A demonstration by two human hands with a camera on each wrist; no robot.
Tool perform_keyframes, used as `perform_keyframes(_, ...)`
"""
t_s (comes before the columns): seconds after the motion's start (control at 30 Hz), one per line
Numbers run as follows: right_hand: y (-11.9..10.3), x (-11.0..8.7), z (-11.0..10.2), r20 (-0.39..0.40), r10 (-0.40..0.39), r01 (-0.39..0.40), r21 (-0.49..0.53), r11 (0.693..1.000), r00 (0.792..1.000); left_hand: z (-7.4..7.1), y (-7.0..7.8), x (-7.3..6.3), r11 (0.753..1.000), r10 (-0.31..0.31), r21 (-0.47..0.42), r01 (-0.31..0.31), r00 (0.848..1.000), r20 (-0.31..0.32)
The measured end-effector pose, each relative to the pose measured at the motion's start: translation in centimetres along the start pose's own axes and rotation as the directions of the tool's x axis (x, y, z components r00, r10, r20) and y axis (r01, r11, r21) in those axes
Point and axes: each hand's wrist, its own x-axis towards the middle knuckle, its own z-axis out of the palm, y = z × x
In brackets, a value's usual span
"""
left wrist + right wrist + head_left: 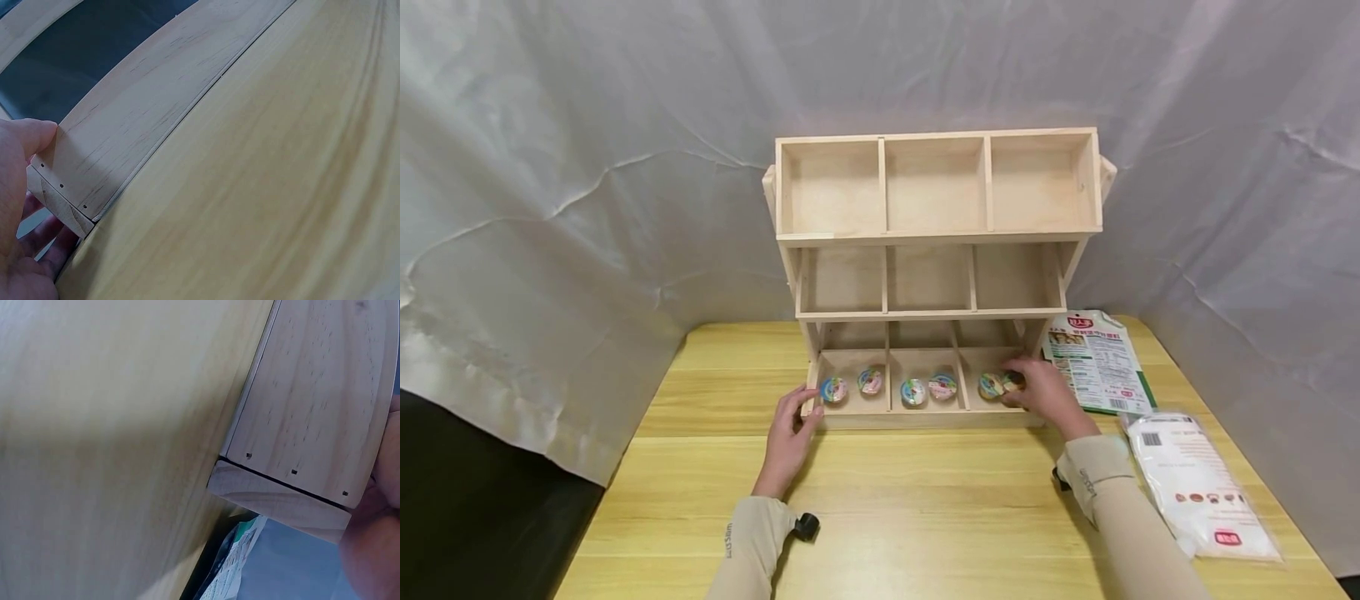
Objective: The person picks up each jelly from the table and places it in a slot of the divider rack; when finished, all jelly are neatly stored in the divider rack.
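A three-tier wooden rack [936, 237] stands at the back of the table. Its bottom tray [925, 422] has three compartments, with two small jelly cups in each. In the left one are a blue-edged jelly cup [833, 390] and a pink one [870, 382]. My left hand [790, 429] grips the tray's left front corner, thumb at the front board [137, 106] and fingers round the side. My right hand [1047, 392] reaches into the right compartment and pinches a jelly cup [1013, 381], partly hidden by the fingers. Another jelly cup [991, 386] sits just left of it.
Right of the rack lies a printed green-and-white packet [1101, 362]. Nearer along the table's right side is a white plastic bag [1198, 483]. Grey fabric [625, 167] hangs behind and beside the wooden table [925, 517].
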Motion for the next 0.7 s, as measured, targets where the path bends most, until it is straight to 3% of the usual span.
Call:
perform_keyframes(0.5,0.13,-0.40,0.04,0.019,0.014,-0.015,0.046,0.999,1.000,-0.25,-0.90,0.15,0.999,0.020,0.027,-0.020,1.000,0.011)
perform_keyframes(0.7,0.07,-0.39,-0.05,-0.006,-0.023,0.024,0.065,0.998,1.000,-0.35,-0.79,0.16,1.000,0.008,0.026,-0.008,1.000,0.016)
